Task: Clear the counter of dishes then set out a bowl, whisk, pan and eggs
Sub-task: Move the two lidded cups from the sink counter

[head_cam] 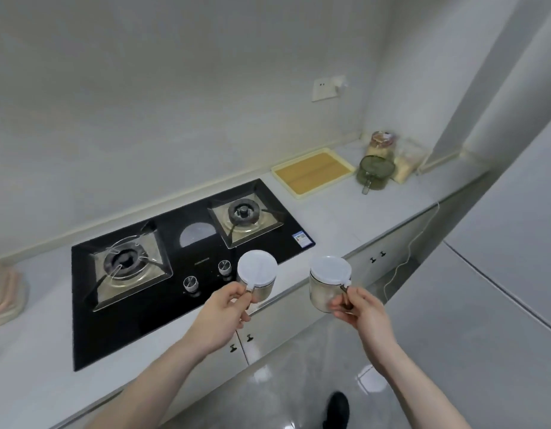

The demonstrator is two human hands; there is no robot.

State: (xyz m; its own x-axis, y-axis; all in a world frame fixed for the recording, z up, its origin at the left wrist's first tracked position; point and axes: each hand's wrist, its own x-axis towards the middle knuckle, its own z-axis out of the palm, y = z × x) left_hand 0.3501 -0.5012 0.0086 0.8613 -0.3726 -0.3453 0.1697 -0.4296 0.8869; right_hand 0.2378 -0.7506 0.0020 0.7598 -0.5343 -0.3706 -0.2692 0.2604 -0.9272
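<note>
While both arms reached over the counter (345,218) edge, the left hand (226,308) pinched the handle of one white-lidded jar (257,274) above the black gas hob (175,252); the right hand (359,311) gripped a second lidded jar (328,281). Farther right: yellow tray (313,172), green glass pot (374,173), possibly bagged food (407,162).

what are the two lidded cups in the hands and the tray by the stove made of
Left cup: seemingly shiny metal body, matte white plastic-looking lid. Right cup: clear glass or plastic, contents showing through, with a translucent white lid. Tray: pale yellow rim, probably plastic, around a tan, wood-like or woven inner surface.
</note>
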